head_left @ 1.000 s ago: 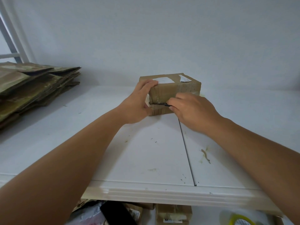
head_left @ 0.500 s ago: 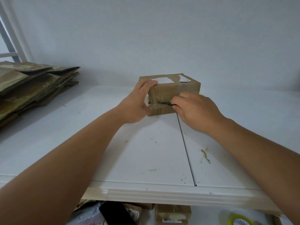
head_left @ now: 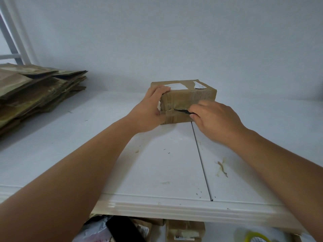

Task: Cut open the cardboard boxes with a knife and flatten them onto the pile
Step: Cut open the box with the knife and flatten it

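Note:
A small taped cardboard box (head_left: 190, 96) with torn white labels on top stands on the white table (head_left: 157, 163) near the back wall. My left hand (head_left: 150, 110) grips its left front corner, fingers over the top edge. My right hand (head_left: 215, 117) pinches a small knife (head_left: 181, 110), whose dark blade lies in the horizontal tape seam on the box's front face. The knife's handle is hidden inside my fingers. A pile of flattened cardboard (head_left: 35, 91) lies at the table's far left.
A white frame (head_left: 15, 41) leans by the wall at the far left. Below the table's front edge sit more boxes (head_left: 185, 231), a dark object (head_left: 122, 229) and a roll of tape (head_left: 255, 237). Small stains mark the table top.
My right hand has drawn the knife to the right along the front seam, leaving more of the blade showing. The left hand and the box stay put.

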